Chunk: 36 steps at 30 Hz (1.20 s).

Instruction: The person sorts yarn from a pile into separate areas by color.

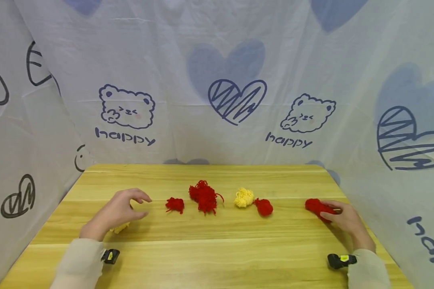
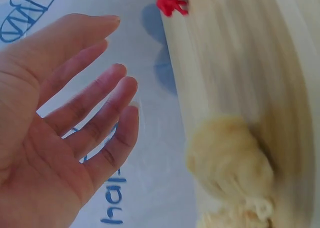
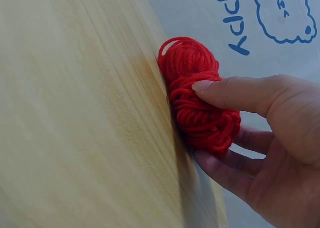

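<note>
At the right side of the table, my right hand (image 1: pixel 341 218) grips a red yarn bundle (image 1: pixel 315 205). The right wrist view shows the thumb on top of this red bundle (image 3: pixel 192 67) and fingers curled at its other side. Over the left part of the table, my left hand (image 1: pixel 121 208) hovers with relaxed, parted fingers and holds nothing. Beneath it lies a yellow yarn bundle (image 1: pixel 121 228), mostly hidden by the hand in the head view; the left wrist view shows this yellow bundle (image 2: pixel 227 158) apart from the fingers, somewhat blurred.
Across the middle of the wooden table (image 1: pixel 217 261) lie a small red yarn clump (image 1: pixel 175 204), a larger tangled red yarn pile (image 1: pixel 204 196), a yellow yarn ball (image 1: pixel 244 197) and a red yarn ball (image 1: pixel 264 207). A printed white cloth (image 1: pixel 181 120) hangs around the back and sides.
</note>
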Each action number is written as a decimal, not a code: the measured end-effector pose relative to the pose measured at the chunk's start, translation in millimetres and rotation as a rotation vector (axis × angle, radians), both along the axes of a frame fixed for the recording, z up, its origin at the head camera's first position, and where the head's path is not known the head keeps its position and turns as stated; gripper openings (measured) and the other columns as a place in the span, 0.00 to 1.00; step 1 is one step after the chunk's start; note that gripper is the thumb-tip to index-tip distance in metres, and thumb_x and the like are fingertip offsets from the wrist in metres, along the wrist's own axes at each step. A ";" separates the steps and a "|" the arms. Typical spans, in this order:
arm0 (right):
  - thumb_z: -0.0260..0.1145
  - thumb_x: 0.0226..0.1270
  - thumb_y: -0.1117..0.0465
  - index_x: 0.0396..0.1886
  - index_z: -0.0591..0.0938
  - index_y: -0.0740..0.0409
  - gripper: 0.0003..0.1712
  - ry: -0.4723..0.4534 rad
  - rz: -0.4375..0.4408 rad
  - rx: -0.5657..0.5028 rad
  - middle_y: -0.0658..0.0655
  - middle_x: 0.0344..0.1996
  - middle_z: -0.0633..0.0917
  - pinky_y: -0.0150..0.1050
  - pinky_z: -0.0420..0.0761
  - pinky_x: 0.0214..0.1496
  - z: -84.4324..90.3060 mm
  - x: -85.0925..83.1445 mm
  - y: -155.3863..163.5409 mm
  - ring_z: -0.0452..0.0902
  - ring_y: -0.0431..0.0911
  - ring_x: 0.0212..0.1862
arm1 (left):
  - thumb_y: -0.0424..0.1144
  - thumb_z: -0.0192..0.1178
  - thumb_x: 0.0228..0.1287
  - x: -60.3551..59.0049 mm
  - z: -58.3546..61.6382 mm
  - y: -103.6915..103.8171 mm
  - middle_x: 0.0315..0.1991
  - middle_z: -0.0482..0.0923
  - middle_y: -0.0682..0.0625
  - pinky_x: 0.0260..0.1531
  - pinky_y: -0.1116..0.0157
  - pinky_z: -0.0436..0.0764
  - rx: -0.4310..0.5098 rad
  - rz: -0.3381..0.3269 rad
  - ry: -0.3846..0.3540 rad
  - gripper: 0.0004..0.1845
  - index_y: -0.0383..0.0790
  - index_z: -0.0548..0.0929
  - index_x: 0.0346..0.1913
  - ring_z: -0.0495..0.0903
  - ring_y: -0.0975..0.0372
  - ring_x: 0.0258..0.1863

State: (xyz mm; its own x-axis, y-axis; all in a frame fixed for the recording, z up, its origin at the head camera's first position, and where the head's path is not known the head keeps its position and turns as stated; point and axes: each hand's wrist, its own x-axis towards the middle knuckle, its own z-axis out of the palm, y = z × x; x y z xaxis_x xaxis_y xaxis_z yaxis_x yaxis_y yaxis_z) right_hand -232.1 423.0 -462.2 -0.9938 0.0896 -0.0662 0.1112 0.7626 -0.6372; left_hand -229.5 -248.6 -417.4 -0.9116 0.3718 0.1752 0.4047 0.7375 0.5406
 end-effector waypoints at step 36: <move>0.71 0.71 0.54 0.68 0.76 0.68 0.32 0.029 0.014 -0.028 0.80 0.64 0.74 0.31 0.82 0.39 -6.7 -1.2 3.2 0.78 0.67 0.55 | 0.31 0.74 0.60 -30.2 -4.0 100.5 0.55 0.85 0.37 0.49 0.50 0.89 0.135 -0.201 -0.027 0.25 0.35 0.83 0.62 0.84 0.45 0.51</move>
